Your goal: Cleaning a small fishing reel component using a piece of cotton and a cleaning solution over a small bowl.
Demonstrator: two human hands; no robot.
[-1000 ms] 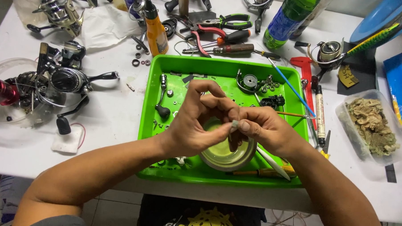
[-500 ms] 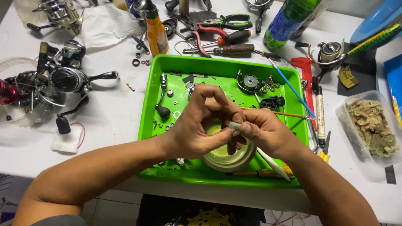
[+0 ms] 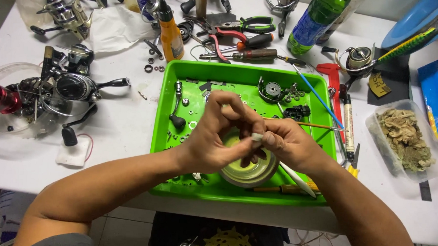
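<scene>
My left hand (image 3: 217,135) and my right hand (image 3: 288,145) meet over the middle of a bright green tray (image 3: 167,115). Between their fingertips they pinch a small pale part (image 3: 256,137); what it is cannot be made out. Directly under the hands sits a round metal tin (image 3: 249,170) with a greenish inside, partly hidden by my fingers. Small washers, screws and dark reel parts (image 3: 297,111) lie scattered in the tray's far half. A crank handle with a black knob (image 3: 176,117) lies at the tray's left.
Several fishing reels (image 3: 72,86) crowd the table's left side. Pliers and screwdrivers (image 3: 241,39), an orange oil bottle (image 3: 170,34) and a green bottle (image 3: 317,19) stand behind the tray. A clear tub of brownish scraps (image 3: 404,139) sits right, beside a red caliper (image 3: 334,83).
My hands stay over the tin. The fingers have shifted slightly around the small pale part, and the left fingers now curl closer over it.
</scene>
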